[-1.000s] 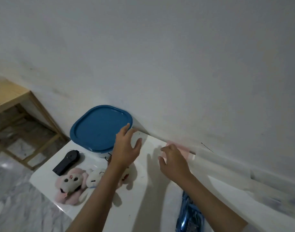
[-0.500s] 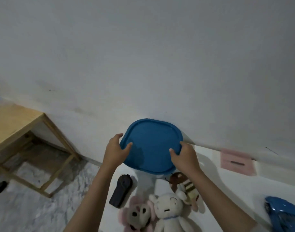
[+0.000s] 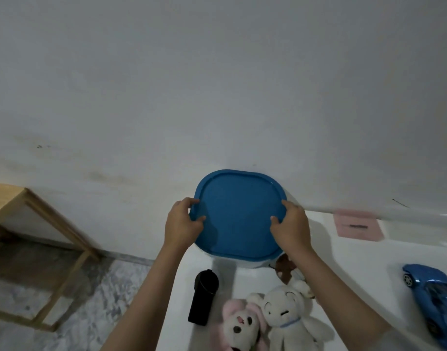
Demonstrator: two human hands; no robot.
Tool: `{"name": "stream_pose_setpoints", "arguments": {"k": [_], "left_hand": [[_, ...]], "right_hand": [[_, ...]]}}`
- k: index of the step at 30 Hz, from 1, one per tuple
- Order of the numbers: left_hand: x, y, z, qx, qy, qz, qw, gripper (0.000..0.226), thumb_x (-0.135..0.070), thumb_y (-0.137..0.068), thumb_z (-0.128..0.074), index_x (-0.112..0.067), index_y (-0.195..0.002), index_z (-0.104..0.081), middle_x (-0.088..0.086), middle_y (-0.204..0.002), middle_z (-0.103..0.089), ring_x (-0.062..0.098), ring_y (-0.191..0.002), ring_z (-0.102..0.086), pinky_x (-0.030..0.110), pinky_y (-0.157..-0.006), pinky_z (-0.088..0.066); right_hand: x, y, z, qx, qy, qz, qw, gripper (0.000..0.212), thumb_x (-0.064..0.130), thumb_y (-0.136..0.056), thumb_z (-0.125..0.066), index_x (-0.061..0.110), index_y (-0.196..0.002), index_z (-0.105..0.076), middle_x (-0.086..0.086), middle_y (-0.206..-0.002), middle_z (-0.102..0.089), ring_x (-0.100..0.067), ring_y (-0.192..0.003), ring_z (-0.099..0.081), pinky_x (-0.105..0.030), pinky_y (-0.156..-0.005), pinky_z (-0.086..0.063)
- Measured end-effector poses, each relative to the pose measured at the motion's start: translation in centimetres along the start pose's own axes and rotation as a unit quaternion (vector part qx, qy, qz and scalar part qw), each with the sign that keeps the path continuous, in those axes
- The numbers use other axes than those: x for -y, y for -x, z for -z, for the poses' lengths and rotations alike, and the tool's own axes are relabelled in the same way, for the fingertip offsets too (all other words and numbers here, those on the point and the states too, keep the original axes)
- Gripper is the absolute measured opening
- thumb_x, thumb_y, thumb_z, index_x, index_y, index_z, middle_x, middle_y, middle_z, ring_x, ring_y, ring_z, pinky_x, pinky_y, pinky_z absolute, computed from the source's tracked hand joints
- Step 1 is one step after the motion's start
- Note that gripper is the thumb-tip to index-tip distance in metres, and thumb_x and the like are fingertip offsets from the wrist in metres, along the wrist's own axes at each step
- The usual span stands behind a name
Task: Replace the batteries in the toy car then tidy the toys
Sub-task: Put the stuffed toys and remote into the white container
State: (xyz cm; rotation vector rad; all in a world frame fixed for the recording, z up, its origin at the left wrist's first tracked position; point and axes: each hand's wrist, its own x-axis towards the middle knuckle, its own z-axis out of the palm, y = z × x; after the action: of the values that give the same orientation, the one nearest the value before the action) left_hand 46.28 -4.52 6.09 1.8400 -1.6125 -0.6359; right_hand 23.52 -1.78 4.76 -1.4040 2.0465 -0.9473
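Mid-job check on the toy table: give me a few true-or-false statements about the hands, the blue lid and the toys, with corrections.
1. Both hands grip the blue lid, left hand on its left edge, right hand on its right. True.
2. The blue toy car sits inside the container. False: it stands on the white table, off to the right.
3. The black remote lies left of the plush toys. True.
4. The pink paper lies on the lid. False: it lies on the table by the wall.
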Motion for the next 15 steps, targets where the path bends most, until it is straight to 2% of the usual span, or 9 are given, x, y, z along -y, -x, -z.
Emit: {"name": "stream_pose_setpoints", "arguments": {"k": [4,7,15], "left_hand": [[-0.1,0.4,-0.3,-0.007,0.004,-0.021,1.0,0.045,-0.012,-0.085,-0.064,-0.014,-0.128,-0.053,0.004,-0.125,-0.055,0.023,-0.11,-0.056,0.027,-0.084,-0.045],[-0.6,0.9,-0.6,-0.019,0.002,-0.028,0.999,0.045,-0.007,-0.085,-0.062,-0.011,-0.129,-0.054,0.008,-0.125,-0.058,0.025,-0.109,-0.057,0.031,-0.09,-0.047],[-4.8,4.1,-1.8,-0.03,0.013,-0.062,0.998,0.04,-0.005,-0.085,-0.063,-0.004,-0.124,-0.059,0.013,-0.122,-0.062,0.027,-0.107,-0.06,0.031,-0.091,-0.046]], "right_hand": [[0.4,0.3,0.7,0.003,0.005,0.007,1.0,0.055,0.014,-0.091,-0.057,0.007,-0.142,-0.036,-0.012,-0.135,-0.044,-0.028,-0.118,-0.05,-0.035,-0.098,-0.044],[0.6,0.5,1.4,0.003,0.019,0.028,0.999,0.057,0.016,-0.092,-0.055,0.008,-0.143,-0.033,-0.011,-0.137,-0.039,-0.026,-0.122,-0.046,-0.032,-0.098,-0.041],[-1.1,1.2,5.6,-0.044,0.062,0.076,0.994,0.049,0.024,-0.091,-0.055,0.008,-0.136,-0.045,-0.015,-0.147,-0.031,-0.031,-0.134,-0.03,-0.041,-0.105,-0.036]]}}
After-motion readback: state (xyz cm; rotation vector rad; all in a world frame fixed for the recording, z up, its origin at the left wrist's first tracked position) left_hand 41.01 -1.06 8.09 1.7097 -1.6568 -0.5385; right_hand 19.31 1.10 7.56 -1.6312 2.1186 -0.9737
